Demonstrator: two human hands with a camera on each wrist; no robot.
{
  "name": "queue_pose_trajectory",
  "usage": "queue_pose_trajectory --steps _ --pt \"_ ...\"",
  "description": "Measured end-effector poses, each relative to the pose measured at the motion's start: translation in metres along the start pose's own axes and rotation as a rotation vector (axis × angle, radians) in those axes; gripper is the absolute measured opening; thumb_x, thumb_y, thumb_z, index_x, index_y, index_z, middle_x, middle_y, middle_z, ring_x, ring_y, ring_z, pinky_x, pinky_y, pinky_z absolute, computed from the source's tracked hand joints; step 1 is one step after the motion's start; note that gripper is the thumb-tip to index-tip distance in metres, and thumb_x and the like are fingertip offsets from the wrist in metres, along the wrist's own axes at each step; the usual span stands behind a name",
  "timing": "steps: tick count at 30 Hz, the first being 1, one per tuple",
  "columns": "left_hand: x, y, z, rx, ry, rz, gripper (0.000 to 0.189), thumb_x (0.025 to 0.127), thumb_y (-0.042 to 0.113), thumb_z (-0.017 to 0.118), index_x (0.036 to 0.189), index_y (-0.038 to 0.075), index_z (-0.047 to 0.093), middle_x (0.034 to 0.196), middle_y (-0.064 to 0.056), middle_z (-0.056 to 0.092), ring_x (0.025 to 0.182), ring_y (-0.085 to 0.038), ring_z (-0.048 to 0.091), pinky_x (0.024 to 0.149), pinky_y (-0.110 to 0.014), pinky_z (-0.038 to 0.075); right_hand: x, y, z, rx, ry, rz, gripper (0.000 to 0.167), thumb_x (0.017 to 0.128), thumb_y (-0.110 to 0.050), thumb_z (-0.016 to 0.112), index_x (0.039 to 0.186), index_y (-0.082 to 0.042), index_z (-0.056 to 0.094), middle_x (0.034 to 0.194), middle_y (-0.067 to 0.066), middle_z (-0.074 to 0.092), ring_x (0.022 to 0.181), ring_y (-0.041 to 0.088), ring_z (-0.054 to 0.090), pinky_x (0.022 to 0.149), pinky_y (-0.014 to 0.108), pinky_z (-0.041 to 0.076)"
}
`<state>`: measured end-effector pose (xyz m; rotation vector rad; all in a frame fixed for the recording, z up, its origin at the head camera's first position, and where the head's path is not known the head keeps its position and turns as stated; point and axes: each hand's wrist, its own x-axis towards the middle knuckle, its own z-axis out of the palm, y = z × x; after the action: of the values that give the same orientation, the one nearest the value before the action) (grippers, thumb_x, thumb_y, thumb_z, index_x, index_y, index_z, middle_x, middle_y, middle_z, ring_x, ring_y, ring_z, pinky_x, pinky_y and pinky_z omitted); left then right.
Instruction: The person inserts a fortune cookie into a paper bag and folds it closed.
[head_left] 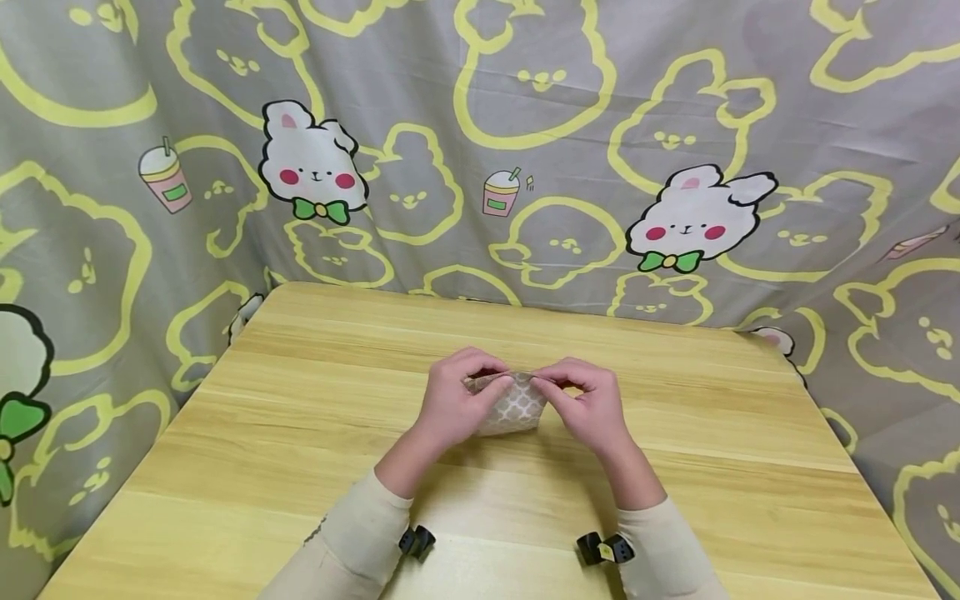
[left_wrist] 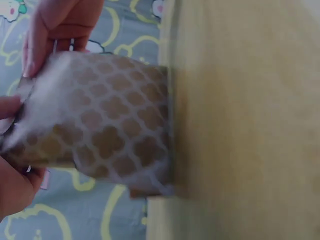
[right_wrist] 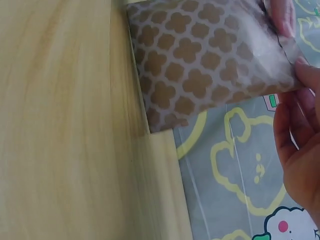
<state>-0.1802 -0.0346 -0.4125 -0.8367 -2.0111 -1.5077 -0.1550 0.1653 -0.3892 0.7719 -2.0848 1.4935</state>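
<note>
Between both hands stands a small brown bag (head_left: 517, 410) with a pale quatrefoil lattice print, its shiny film catching light in the left wrist view (left_wrist: 112, 120) and right wrist view. My left hand (head_left: 457, 396) pinches the left part of its top edge between thumb and fingers. Close beside it, my right hand (head_left: 588, 404) pinches the right part of that edge. The bag's lower edge is by the tabletop; whether it touches I cannot tell. What is inside the bag is hidden.
A light wood-grain table (head_left: 300, 433) lies under the hands. Behind it and at both sides hangs a grey curtain (head_left: 420, 75) with yellow outlines and white rabbits. Black wrist devices (head_left: 603, 548) sit at both sleeves.
</note>
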Motion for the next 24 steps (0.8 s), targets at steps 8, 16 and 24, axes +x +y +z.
queue_pose_trajectory --steps 8,16,24 --pt "0.0035 0.0068 -0.0016 0.084 -0.049 0.045 0.004 0.086 0.004 0.078 0.088 0.008 0.079 0.085 0.003 0.072 0.077 -0.010 0.066 0.066 -0.025 0.054 -0.0003 -0.0023 0.0000 0.000 -0.030 -0.032 0.015 0.078 0.021 0.073 0.084 0.008 0.075 0.079 0.017 0.071 0.070 0.024 0.067 0.068 0.023 0.053" --pt "0.0032 0.0051 -0.0035 0.105 -0.045 0.060 0.005 0.086 0.007 0.077 0.083 0.010 0.078 0.082 0.003 0.071 0.073 -0.007 0.064 0.064 -0.023 0.052 -0.0009 -0.0016 -0.0006 0.005 -0.020 -0.013 0.009 0.080 0.016 0.073 0.084 0.008 0.076 0.079 0.022 0.070 0.071 0.026 0.067 0.068 0.026 0.054" --pt "0.0052 0.0042 -0.0090 0.130 -0.002 0.062 0.008 0.085 0.004 0.074 0.078 0.008 0.076 0.079 0.002 0.071 0.068 -0.009 0.063 0.061 -0.025 0.052 -0.0002 -0.0011 -0.0025 -0.001 -0.009 0.012 0.008 0.081 0.015 0.074 0.084 0.008 0.076 0.078 0.021 0.070 0.070 0.026 0.067 0.068 0.026 0.054"
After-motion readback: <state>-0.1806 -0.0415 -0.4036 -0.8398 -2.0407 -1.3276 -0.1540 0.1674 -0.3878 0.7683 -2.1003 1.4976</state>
